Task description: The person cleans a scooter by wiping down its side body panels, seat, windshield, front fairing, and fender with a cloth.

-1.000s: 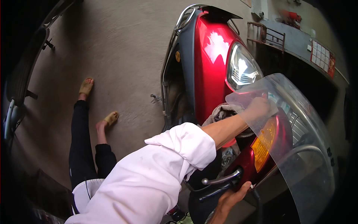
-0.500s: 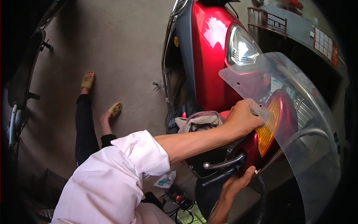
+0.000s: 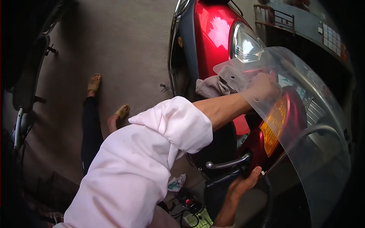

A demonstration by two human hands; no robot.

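Observation:
My left hand (image 3: 263,88) is closed on a greyish-beige cloth (image 3: 213,86). The cloth hangs out beside the wrist, against the red front of a scooter (image 3: 213,41). Part of that hand shows blurred through a clear plastic windshield (image 3: 319,159). Just below it sits the orange turn signal (image 3: 274,127) in the dark red handlebar cover (image 3: 294,114). Lower down, my right hand (image 3: 241,187) grips the handlebar, thumb up beside a small white switch; its other fingers are hidden. A metal brake lever (image 3: 228,163) lies just above this hand.
The scooter's headlight (image 3: 247,43) is beyond the windshield. Feet in tan slippers (image 3: 94,81) stand on the concrete floor (image 3: 125,45) at left. Another two-wheeler (image 3: 28,79) stands at the far left. A wooden chair (image 3: 273,19) is at upper right.
My left hand and the cloth have moved up, away from the turn signal toward the headlight. My right hand stays on the handlebar.

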